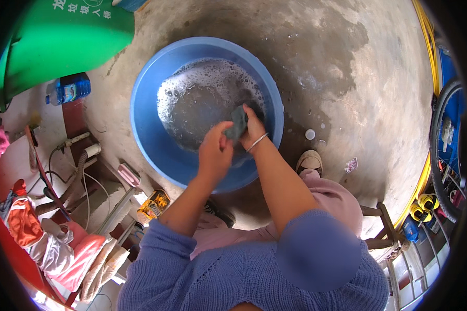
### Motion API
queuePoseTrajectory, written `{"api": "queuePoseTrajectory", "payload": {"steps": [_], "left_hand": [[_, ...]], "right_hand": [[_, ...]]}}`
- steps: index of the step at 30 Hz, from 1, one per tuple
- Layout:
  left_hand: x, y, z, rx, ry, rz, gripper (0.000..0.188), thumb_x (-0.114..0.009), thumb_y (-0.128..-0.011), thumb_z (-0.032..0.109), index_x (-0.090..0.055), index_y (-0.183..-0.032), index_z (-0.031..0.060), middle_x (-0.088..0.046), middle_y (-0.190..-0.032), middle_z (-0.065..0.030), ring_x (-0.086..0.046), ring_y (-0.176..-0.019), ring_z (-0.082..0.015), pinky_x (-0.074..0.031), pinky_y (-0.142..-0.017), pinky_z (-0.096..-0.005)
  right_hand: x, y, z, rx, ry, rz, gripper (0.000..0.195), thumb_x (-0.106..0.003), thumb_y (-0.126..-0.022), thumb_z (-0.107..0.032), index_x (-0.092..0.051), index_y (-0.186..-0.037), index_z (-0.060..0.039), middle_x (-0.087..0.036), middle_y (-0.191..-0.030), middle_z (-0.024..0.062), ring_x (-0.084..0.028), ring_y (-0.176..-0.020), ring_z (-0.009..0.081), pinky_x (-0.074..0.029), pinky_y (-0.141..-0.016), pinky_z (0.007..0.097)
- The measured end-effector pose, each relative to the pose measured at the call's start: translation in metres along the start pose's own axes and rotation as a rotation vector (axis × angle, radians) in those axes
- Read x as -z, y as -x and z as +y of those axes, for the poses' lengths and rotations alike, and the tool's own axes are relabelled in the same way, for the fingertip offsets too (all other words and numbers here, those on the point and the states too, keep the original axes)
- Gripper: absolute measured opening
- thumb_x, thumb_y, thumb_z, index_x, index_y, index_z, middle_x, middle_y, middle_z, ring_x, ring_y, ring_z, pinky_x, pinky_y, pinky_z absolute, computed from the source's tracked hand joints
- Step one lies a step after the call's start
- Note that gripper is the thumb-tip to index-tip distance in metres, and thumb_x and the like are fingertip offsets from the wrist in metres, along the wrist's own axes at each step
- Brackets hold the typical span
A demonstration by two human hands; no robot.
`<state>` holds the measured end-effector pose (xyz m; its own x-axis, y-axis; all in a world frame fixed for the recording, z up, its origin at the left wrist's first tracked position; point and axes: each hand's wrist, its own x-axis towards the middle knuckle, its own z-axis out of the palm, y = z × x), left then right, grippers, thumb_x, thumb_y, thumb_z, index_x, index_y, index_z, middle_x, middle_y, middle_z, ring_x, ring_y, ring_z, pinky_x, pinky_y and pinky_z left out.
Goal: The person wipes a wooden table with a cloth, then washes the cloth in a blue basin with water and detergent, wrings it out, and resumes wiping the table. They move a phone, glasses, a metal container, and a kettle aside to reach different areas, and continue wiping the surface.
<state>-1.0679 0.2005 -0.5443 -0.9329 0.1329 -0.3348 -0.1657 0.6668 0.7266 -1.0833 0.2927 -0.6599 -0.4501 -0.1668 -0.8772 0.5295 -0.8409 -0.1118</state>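
Observation:
A round blue plastic basin [148, 144] stands on the floor before me, part-filled with murky grey soapy water [200, 107]. White suds [214, 70] gather along the water's far and left edges. My right hand [254, 126], with a silver bangle [257, 142] at the wrist, grips a dark grey-green wet cloth [239, 119] over the right side of the basin. Beside it, my left hand [216, 149] has curled fingers at the cloth's left edge; blur hides whether they pinch it. Darker fabric [257, 110] seems to lie in the water behind my right hand.
A green bin [78, 46] and a plastic bottle [68, 89] are at upper left. A pink-backed brush [129, 175] lies left of the basin, near heaped clothes [78, 248]. A white cap [310, 134] sits on wet concrete; a bicycle wheel [436, 147] stands right.

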Motion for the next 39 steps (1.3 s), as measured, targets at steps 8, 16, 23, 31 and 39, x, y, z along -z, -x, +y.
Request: {"api": "queuePoseTrajectory", "payload": {"steps": [8, 16, 23, 31, 39], "left_hand": [[0.02, -0.045, -0.029, -0.201, -0.267, 0.309, 0.02, -0.046, -0.085, 0.018, -0.058, -0.097, 0.0078, -0.054, -0.102, -0.0146, -0.049, -0.098, -0.0308, -0.039, -0.081, -0.0384], [0.05, -0.058, -0.144, 0.534, -0.515, 0.522, 0.042, -0.05, -0.085, 0.032, -0.047, -0.118, 0.0053, -0.053, -0.111, -0.0185, -0.049, -0.104, -0.0337, -0.039, -0.088, -0.04], [-0.026, -0.017, -0.096, 0.084, -0.212, 0.026, 0.04, -0.056, -0.071, 0.011, -0.054, -0.11, 0.0088, -0.055, -0.106, -0.0161, -0.049, -0.102, -0.034, -0.04, -0.085, -0.0406], [-0.007, -0.012, 0.008, -0.421, -0.457, 0.163, 0.029, -0.053, -0.073, 0.012, -0.058, -0.101, 0.0127, -0.054, -0.088, -0.0086, -0.05, -0.085, -0.0278, -0.037, -0.075, -0.0352], [0.032, -0.057, -0.102, 0.443, -0.047, 0.254, 0.037, -0.049, -0.085, 0.028, -0.051, -0.115, 0.0047, -0.058, -0.104, -0.0175, -0.055, -0.095, -0.0317, -0.041, -0.083, -0.0351]], "right_hand": [[-0.051, 0.03, 0.029, -0.246, -0.207, -0.496, 0.034, -0.048, -0.088, -0.029, -0.049, -0.109, -0.0023, -0.054, -0.105, 0.0124, -0.053, -0.098, 0.0253, -0.043, -0.085, 0.0426], [-0.033, 0.046, 0.014, -0.321, 0.232, 0.031, 0.065, -0.057, -0.078, -0.047, -0.037, -0.124, -0.0046, -0.036, -0.13, 0.0141, -0.035, -0.119, 0.0328, -0.023, -0.096, 0.0561], [0.015, -0.006, 0.022, -0.106, 0.066, 0.202, 0.057, -0.05, -0.079, -0.051, -0.048, -0.117, -0.0088, -0.051, -0.119, 0.0121, -0.046, -0.11, 0.0321, -0.024, -0.096, 0.0554], [-0.026, 0.009, 0.014, -0.291, -0.137, -0.309, 0.034, -0.049, -0.086, -0.034, -0.053, -0.105, -0.0069, -0.058, -0.1, 0.0123, -0.056, -0.091, 0.0237, -0.044, -0.08, 0.0387], [-0.033, 0.03, 0.045, -0.184, 0.247, -0.306, 0.043, -0.052, -0.085, -0.038, -0.044, -0.119, -0.0127, -0.044, -0.123, 0.0046, -0.041, -0.11, 0.0176, -0.032, -0.088, 0.0491]]}}
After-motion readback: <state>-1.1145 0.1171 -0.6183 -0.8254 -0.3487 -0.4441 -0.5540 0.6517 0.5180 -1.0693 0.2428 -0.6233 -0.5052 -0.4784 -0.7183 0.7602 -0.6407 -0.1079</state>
